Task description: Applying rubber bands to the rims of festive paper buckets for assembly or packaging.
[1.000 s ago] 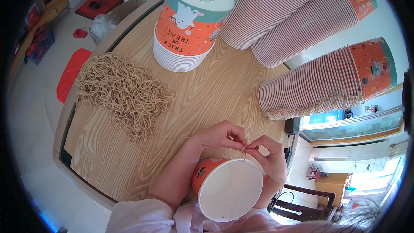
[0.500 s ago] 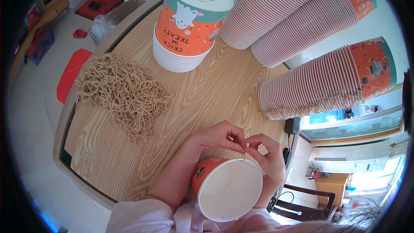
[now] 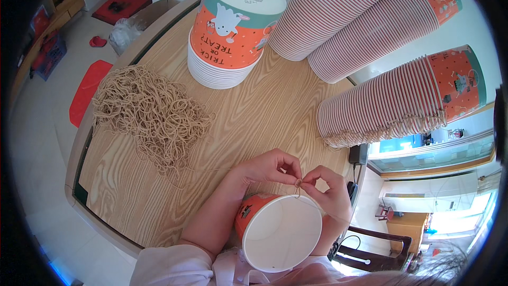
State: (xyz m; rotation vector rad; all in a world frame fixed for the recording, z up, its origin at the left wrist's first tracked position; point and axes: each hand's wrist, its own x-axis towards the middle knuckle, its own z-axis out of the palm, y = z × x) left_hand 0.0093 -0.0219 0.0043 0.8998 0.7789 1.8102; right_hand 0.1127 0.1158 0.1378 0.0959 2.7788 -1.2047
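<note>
An orange paper bucket (image 3: 283, 233) with a white inside lies tilted between my forearms, its mouth facing me. Above its rim, a small loop of tan cord (image 3: 298, 185) is pinched between my fingertips. My left hand (image 3: 274, 168) holds the cord from the left, thumb and forefinger together. From the other side my right hand (image 3: 329, 186) pinches the same bit of cord, with its fingertips touching or almost touching the left ones. A thin strand runs left from my left wrist to a tangled heap of tan cord (image 3: 153, 116) on the table.
A short stack of upturned buckets (image 3: 227, 37) stands at the back of the wooden table (image 3: 264, 122). Long stacks of nested buckets (image 3: 375, 32) rise at the far right. The nearer right stack (image 3: 391, 98) has cord ties along its rims. A black adapter (image 3: 359, 154) sits at the right edge.
My right fingertips have shifted slightly at the cord, and the small loop above the rim shows a little more plainly. The bucket and stacks stay in place.
</note>
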